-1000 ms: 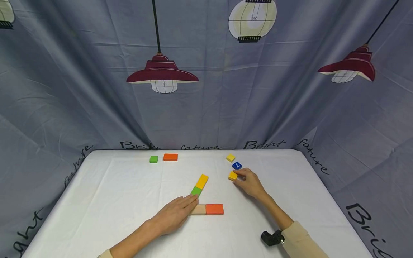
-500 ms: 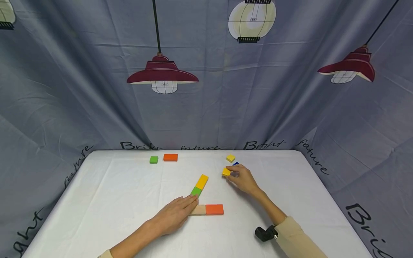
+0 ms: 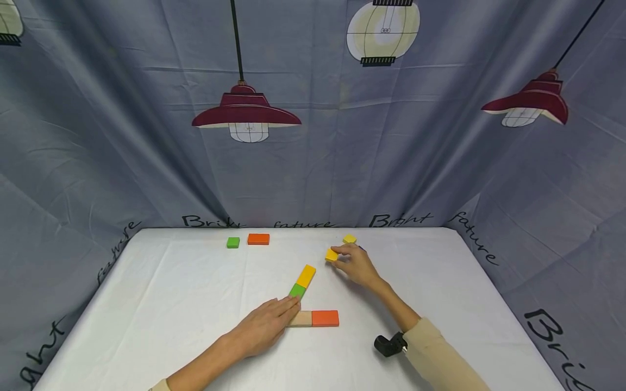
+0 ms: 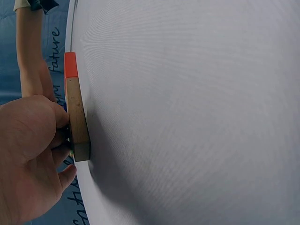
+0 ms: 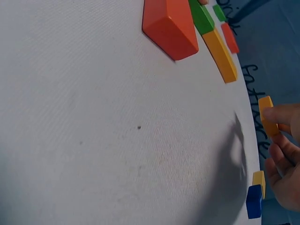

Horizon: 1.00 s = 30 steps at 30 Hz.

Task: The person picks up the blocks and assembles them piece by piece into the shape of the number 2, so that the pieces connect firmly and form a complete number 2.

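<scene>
Blue-grey curtain (image 3: 318,174) backs the table (image 3: 171,293), over which the right hand (image 3: 359,267) pinches a small yellow block (image 3: 331,255) near the longer yellow block (image 3: 306,276). Extended fingers of the left hand (image 3: 264,324) touch the green block (image 3: 297,290); their slipping could skew it, a loose pinch drop the small one

A grey-blue curtain (image 3: 313,179) hangs in folds beyond the white-clothed surface (image 3: 146,304) and down its left and right sides. I see a maroon pendant lamp (image 3: 246,108) printed left of the middle, a tilted maroon lamp (image 3: 533,95) to the right, a pale caged bulb (image 3: 383,32) high between them, and black lettering (image 3: 304,224) along the far edge.
</scene>
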### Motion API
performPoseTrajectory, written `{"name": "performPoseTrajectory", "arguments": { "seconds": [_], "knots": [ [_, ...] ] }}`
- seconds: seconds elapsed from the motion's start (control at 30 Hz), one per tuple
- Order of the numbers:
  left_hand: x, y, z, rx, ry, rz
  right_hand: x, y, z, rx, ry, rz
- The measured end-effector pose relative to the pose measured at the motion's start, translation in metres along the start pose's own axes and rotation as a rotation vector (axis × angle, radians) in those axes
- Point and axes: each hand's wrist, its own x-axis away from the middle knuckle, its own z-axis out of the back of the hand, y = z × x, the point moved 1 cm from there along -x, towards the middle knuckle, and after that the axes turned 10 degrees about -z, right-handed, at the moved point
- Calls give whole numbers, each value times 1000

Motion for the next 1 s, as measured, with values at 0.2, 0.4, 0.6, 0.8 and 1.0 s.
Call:
{"name": "performPoseTrajectory", "arguments": {
  "seconds": [0.2,0.4,0.6,0.8,1.0],
  "knots": [
    [0,0,0,0,-4,0,-6,-5,-9,-1,-13,15],
    [0,0,1,-2,0,-2,-10,-10,-21,20,-38,8],
    [0,0,2,-2,8,-3,-13,-13,-31,22,-69,-14],
    [0,-1,0,8,-6,7,-14,-15,-38,27,-74,-36],
    [-1,-2,-1,-1,-10,7,-14,-16,-41,46,-76,-46]
  ]
}}
